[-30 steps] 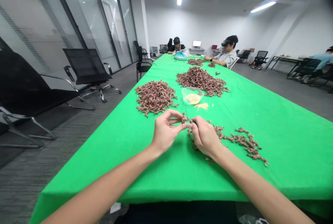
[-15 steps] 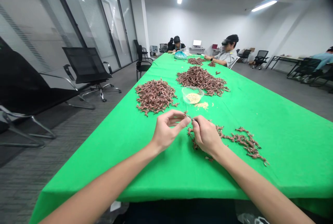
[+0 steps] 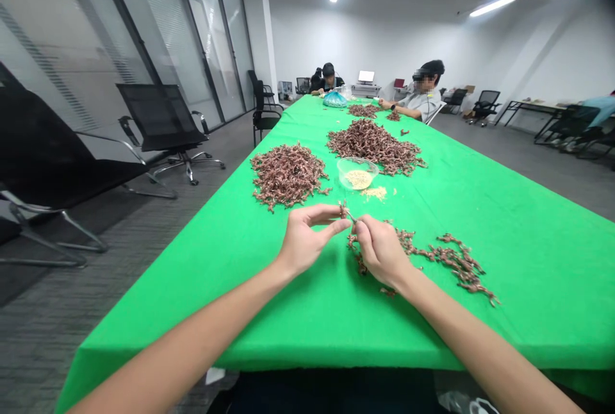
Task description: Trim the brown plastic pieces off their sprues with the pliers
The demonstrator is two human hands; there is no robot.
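My left hand point(image 3: 307, 241) and my right hand point(image 3: 379, 250) meet low on the green cloth. The left fingertips pinch a small reddish-brown dried sprig point(image 3: 343, 209). My right fingers hold a thin metal tool point(image 3: 350, 216), possibly tweezers, whose tip points at that sprig; most of it is hidden in my grip. A loose strand of similar sprigs point(image 3: 451, 260) trails away to the right of my right hand. Larger sprig piles point(image 3: 287, 175) lie beyond my hands. A clear glass bowl point(image 3: 356, 170) of pale grains stands ahead, out of reach of my fingertips.
The green-covered table point(image 3: 480, 324) stretches far ahead, with another sprig pile point(image 3: 375, 147) and a blue plastic bag point(image 3: 334, 100) on it. Two co-workers point(image 3: 418, 101) point(image 3: 328, 79) sit at its far part. Black chairs point(image 3: 163, 125) stand beside a glass wall.
My view has tilted slightly downward. My hands stay close together around the sprig, and the metal tip shows more plainly between them.
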